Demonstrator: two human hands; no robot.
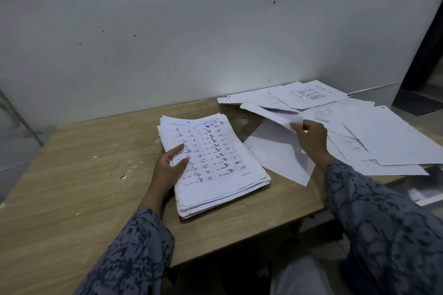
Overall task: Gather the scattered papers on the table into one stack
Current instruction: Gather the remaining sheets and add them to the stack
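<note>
From my seat I see the light wooden table (79,155) running out from the left, set against a pale grey wall (191,31) dotted with small dark holes. My left hand (171,166) lies on the left edge of the thick stack of white printed worksheets (215,165), fingers straight and relaxed, thumb spread apart on the top page, which is filled with numbered sums and boxed answers. The stack sits near the table's middle, its edges roughly squared but a little ragged. Just right of it a blank white sheet (278,153) lies flat, tilted, close to the stack's right edge. Above that sheet my right hand (309,135) pinches the curled corner of a lifted white sheet (271,112), fingers closed on the paper. Farther right, the scattered white papers (383,136) overlap in a loose spread reaching the back wall and the table's right edge. Both blue-grey patterned sleeves (383,223) come in from below.
</note>
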